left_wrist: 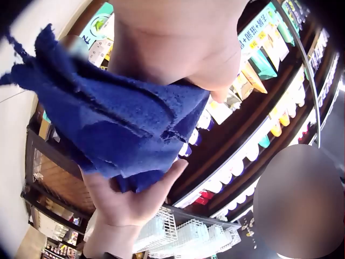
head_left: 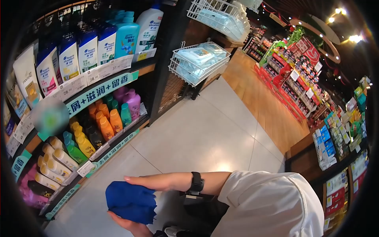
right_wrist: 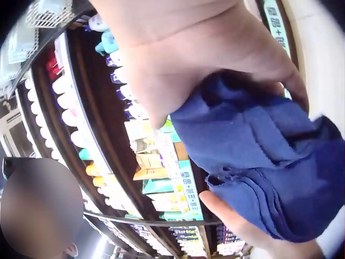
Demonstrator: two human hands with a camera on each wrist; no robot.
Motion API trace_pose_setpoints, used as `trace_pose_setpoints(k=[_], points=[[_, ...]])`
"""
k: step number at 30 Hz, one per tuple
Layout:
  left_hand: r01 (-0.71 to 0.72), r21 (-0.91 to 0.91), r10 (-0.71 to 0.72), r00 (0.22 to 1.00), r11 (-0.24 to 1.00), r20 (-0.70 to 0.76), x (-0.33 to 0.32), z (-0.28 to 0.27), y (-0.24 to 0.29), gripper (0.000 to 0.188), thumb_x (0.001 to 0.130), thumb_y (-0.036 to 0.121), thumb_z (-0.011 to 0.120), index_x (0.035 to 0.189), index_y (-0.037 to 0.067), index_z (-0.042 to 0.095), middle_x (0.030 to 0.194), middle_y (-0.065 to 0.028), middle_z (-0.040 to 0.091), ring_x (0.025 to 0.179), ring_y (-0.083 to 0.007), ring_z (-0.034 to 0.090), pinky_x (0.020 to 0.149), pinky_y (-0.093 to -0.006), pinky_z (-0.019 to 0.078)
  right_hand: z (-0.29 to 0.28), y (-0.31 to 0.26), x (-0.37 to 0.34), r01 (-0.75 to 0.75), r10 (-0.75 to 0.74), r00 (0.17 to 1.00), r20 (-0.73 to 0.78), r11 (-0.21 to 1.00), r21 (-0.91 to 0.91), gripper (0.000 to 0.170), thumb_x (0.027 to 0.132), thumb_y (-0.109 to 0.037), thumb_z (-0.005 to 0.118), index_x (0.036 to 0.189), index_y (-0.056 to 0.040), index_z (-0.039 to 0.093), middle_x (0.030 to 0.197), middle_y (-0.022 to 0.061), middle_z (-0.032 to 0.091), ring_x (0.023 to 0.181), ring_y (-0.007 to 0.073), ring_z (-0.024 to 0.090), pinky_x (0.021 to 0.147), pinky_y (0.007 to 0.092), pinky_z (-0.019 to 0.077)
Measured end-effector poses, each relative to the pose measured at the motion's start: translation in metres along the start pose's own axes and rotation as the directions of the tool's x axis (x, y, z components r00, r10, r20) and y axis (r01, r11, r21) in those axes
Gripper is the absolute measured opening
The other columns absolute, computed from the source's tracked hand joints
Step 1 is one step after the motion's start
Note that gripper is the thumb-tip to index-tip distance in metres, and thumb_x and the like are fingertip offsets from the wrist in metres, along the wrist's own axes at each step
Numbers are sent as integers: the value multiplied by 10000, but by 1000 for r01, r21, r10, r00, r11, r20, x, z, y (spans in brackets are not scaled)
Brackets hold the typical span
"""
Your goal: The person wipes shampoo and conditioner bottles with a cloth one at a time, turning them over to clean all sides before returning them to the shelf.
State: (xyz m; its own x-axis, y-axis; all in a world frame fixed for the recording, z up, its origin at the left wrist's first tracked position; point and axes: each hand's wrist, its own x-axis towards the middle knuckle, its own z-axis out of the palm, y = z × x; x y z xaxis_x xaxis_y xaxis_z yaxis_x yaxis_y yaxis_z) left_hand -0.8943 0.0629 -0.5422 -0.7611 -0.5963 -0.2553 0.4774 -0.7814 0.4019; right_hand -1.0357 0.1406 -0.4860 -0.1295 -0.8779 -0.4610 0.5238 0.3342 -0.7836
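A folded dark blue cloth (head_left: 132, 201) with frayed edges is held between both hands, low in front of the shampoo shelves. My right hand (head_left: 158, 182), with a black watch on its wrist, grips the cloth's upper side in the head view, thumb along the top. Below it, my left hand (head_left: 130, 226) holds the lower side. The left wrist view shows the cloth (left_wrist: 116, 127) bunched in loose folds, between my left hand (left_wrist: 178, 46) above and my right hand (left_wrist: 129, 202) below. In the right wrist view, layered folds hide part of the fingers.
Shelves of shampoo bottles (head_left: 87, 51) stand at the left, with smaller coloured bottles (head_left: 104, 126) lower down. White wire baskets (head_left: 199, 63) with pale blue packs hang at the shelf end. Grey floor tiles (head_left: 205, 134) lead to a wooden floor and a red display (head_left: 292, 75).
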Motion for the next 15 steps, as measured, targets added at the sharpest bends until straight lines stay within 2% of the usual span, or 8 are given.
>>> trace_pose_setpoints(k=[3, 5, 7, 10, 11, 12, 14, 15], points=[[15, 66, -27, 983, 998, 180, 3, -10, -6, 721, 891, 607, 341, 1294, 14, 420, 1261, -152, 494, 1123, -310, 513, 938, -435, 438, -6, -5, -17, 194, -193, 981, 27, 960, -204, 616, 888, -541, 510, 1138, 17, 585, 1009, 113, 633, 912, 153, 580, 791, 272, 470], [13, 48, -20, 991, 999, 136, 2, -10, -8, 693, 892, 586, 366, 1282, 17, 433, 1242, -153, 509, 1110, -305, 519, 939, -424, 435, -9, -4, -24, 244, -258, 965, 46, 820, -518, 416, 911, -346, 581, 1065, 40, 603, 917, 41, 630, 801, 92, 531, 696, 266, 459], [136, -105, -147, 983, 985, -111, 2, -8, -7, 678, 893, 559, 409, 1275, -1, 434, 1224, -155, 519, 1112, -307, 515, 944, -421, 428, -10, 0, -26, 217, -271, 962, -25, 820, -529, 312, 910, -265, 595, 999, 33, 630, 839, 55, 646, 720, 88, 522, 645, 272, 452], [115, 52, -115, 993, 992, -15, 4, -22, -5, 552, 882, 380, 514, 1247, -29, 449, 1182, -161, 540, 1091, -293, 530, 937, -407, 433, 2, -2, -35, 258, -405, 913, -53, 673, -694, 261, 901, -246, 596, 963, 4, 634, 824, 90, 630, 695, 149, 566, 628, 291, 454], [115, 51, -114, 993, 992, -17, 5, -33, -7, 552, 882, 380, 514, 1247, -29, 449, 1182, -161, 540, 1091, -293, 530, 937, -407, 433, 3, 1, -33, 320, -511, 858, 43, 468, -824, 237, 884, -236, 605, 940, -7, 632, 823, 101, 619, 702, 204, 578, 624, 312, 461], [17, 219, -14, 1000, 976, -17, 6, -44, -9, 484, 839, 253, 525, 1217, -43, 467, 1151, -159, 553, 1066, -279, 543, 926, -394, 440, 5, 2, -33, 356, -588, 793, 160, 235, -905, 214, 867, -226, 614, 917, -18, 630, 822, 112, 607, 708, 259, 591, 621, 333, 468], [-47, 414, 82, 994, 909, -67, 5, -49, -6, 444, 687, -27, 472, 1127, -61, 517, 1062, -144, 584, 985, -226, 575, 894, -341, 451, 14, -1, -36, 321, -624, 765, 160, 153, -935, 203, 857, -218, 617, 901, -19, 622, 819, 107, 603, 727, 288, 589, 624, 356, 470], [-47, 414, 82, 994, 909, -67, 6, -53, -6, 444, 687, -27, 472, 1127, -61, 517, 1062, -144, 584, 985, -226, 575, 894, -341, 451, 18, -4, -38, 281, -656, 736, 169, 68, -957, 192, 847, -209, 620, 884, -21, 614, 817, 103, 599, 745, 316, 588, 627, 379, 472]])
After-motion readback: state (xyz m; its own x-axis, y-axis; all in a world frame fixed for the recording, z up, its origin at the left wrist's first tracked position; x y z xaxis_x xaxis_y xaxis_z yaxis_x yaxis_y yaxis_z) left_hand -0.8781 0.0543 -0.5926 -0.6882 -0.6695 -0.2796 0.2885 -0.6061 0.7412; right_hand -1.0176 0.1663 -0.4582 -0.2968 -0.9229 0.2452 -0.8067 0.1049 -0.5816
